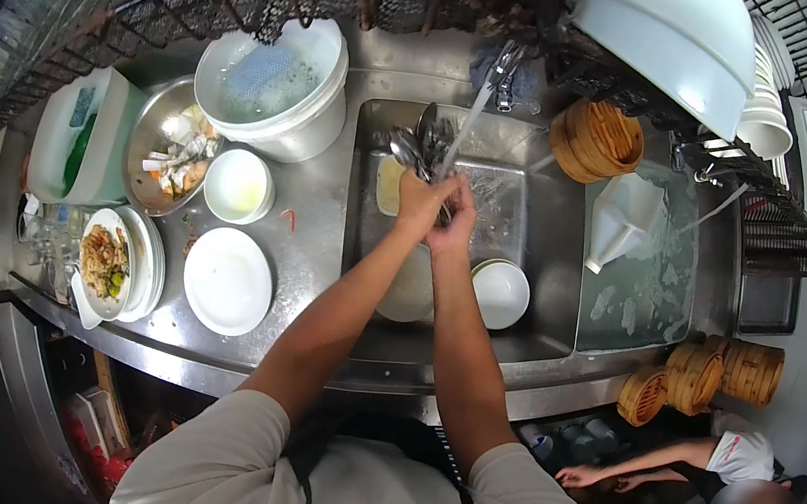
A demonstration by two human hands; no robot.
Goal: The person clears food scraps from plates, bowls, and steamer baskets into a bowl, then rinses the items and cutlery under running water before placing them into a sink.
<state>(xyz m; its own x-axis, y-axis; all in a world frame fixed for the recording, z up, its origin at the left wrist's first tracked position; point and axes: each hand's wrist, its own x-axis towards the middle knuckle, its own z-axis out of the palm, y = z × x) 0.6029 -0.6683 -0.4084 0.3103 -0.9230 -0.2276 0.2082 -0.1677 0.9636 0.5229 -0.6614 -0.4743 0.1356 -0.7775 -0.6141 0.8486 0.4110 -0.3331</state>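
Note:
Both my hands meet over the steel sink [537, 148], under water running from the tap [503, 63]. My left hand [422, 202] grips a bunch of metal spoons [419, 143] whose bowls fan upward into the stream. Pressed against it, my right hand [454, 223] wraps around the spoon handles from the other side. Below my hands in the basin lie a white bowl [501, 292] and a white plate [411, 288].
On the left counter stand a white plate [228, 281], a small bowl [238, 185], a large white tub [278, 86], a metal bowl of scraps [171, 138] and plates with leftover food [110, 261]. Bamboo steamers [597, 140] sit right. Another person [690, 464] crouches lower right.

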